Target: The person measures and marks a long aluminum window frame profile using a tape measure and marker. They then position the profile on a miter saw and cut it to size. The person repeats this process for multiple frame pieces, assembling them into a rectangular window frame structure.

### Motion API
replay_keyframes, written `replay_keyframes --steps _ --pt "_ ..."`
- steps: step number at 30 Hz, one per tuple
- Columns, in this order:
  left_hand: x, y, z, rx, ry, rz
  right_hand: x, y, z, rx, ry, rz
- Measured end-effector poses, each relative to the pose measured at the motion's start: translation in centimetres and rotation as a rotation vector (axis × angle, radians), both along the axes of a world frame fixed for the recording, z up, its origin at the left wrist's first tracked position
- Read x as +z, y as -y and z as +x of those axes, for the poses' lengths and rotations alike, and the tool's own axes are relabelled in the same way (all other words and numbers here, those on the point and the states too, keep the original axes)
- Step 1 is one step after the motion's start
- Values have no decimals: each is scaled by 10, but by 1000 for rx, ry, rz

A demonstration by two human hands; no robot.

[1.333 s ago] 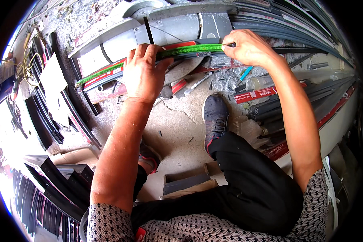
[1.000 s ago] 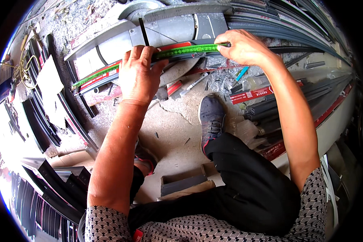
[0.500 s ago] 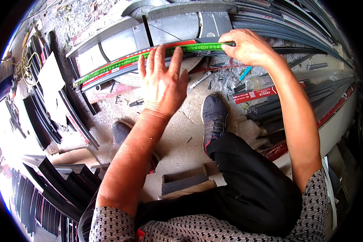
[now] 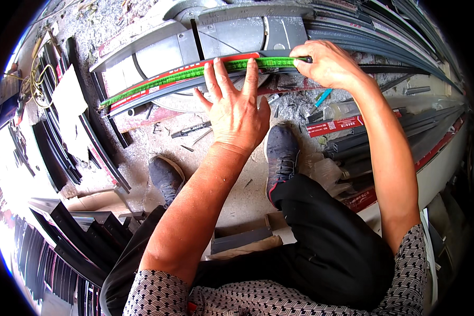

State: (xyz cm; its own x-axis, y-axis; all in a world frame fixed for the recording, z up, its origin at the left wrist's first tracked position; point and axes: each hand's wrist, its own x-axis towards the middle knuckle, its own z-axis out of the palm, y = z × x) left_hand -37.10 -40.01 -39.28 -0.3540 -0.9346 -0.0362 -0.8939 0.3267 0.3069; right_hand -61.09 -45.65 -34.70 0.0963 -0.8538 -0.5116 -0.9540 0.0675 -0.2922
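Observation:
A bright green measuring tape (image 4: pixel 168 79) lies stretched along a dark grey profile bar (image 4: pixel 166 94) with a red label strip. My right hand (image 4: pixel 326 63) grips the tape's right end, thumb and fingers closed on a dark tip. My left hand (image 4: pixel 237 113) is open with fingers spread, its fingertips resting on the tape near the middle. The tape's far end sits at the bar's left end. Behind the bar is a grey metal saw bed (image 4: pixel 226 38) with a dark slot, and a round scale plate (image 4: pixel 176 103) shows partly under it.
Long grey profiles (image 4: pixel 374 39) lie at the upper right. More bars and a red-labelled piece (image 4: pixel 334 126) are on the right. A marker pen (image 4: pixel 190 129) and a blue pen (image 4: pixel 322 98) lie on the floor. Black profiles (image 4: pixel 71 231) are stacked at lower left.
My left hand has slid to the right along the tape, its fingers spreading wider. My right hand has shifted slightly right, still holding the tape's end.

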Motion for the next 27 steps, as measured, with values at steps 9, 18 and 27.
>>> replay_keyframes --steps 9,18,27 --pt "-3 0 -1 33 -7 6 -3 -2 -1 -14 13 -19" --pt "-3 0 8 47 2 2 -4 0 -1 -29 14 24" --pt "-2 1 14 45 6 9 0 1 1 -59 17 72"
